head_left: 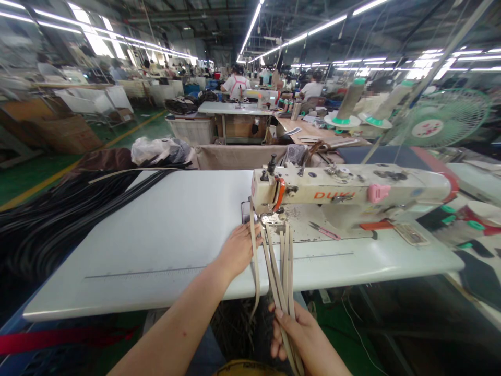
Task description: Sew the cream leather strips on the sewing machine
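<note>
Below the table edge, a bundle of beige straps [282, 271] is pinched between thumb and curled fingers of the right hand [301, 337], and the straps are drawn up taut over the edge to the needle. On the white table [156, 245], the left hand [238, 248] is laid flat with fingers pressed together, touching one strap just beside the needle. Behind, the sewing machine [344, 193] is seen, snips [324, 231] lying at its base. Black strips [58, 214] are heaped at far left.
</note>
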### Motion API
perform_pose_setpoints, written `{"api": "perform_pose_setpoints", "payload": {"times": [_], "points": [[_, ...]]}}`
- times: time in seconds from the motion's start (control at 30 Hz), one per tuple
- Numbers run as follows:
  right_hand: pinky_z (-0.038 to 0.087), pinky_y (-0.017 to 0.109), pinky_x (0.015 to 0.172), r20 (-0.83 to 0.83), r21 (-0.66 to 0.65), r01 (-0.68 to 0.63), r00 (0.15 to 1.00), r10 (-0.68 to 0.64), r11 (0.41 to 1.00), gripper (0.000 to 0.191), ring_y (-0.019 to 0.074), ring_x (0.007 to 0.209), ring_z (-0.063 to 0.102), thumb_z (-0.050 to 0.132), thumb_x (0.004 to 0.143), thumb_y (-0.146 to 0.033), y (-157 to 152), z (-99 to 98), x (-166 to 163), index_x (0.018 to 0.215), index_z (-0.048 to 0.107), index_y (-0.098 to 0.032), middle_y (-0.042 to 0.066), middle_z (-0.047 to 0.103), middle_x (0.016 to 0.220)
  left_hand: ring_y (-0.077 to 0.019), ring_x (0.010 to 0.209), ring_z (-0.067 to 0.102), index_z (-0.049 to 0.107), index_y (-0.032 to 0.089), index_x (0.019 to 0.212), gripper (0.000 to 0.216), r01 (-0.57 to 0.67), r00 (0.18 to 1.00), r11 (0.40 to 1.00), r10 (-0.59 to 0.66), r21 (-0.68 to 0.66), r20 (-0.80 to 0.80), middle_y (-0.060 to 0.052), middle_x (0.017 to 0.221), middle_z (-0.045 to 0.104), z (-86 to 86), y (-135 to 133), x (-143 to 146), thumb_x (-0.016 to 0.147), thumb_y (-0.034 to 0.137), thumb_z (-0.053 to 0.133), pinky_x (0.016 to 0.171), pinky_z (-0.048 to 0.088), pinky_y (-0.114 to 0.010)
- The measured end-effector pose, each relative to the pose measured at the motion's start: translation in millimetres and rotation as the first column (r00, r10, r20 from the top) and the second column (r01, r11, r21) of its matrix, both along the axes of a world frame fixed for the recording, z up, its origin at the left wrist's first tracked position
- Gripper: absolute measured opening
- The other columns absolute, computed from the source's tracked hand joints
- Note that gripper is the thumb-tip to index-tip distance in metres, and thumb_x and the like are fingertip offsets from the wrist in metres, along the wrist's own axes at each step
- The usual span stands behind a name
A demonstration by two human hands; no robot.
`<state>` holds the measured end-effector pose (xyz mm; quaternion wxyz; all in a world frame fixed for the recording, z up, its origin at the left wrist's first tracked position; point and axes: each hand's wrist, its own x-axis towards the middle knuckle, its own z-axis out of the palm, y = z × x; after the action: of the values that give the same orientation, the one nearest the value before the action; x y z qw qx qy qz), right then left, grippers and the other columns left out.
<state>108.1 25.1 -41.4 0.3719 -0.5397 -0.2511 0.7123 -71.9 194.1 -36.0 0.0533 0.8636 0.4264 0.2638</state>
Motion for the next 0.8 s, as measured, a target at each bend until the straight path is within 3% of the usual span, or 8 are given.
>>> {"api": "perform_pose_setpoints", "payload": {"times": [0.8], "points": [[0.038, 0.020, 0.037, -0.001, -0.017, -0.028, 1.000, 0.028, 0.999, 0.067, 0.0147, 0.041, 0.062, 0.078, 0.060, -0.071, 0.9, 0.8, -0.6, 0.096, 0.059, -0.018, -0.005, 0.060, 0.054, -0.0242, 0.133, 0.052, 0.057, 0.015, 0.134, 0.040, -0.010, 1.000, 1.000, 0.010, -0.011, 0.001, -0.012, 0.140, 0.058, 0.7, -0.4, 0.8, 0.106, 0.034, 0.037, 0.115, 0.042, -0.045]]}}
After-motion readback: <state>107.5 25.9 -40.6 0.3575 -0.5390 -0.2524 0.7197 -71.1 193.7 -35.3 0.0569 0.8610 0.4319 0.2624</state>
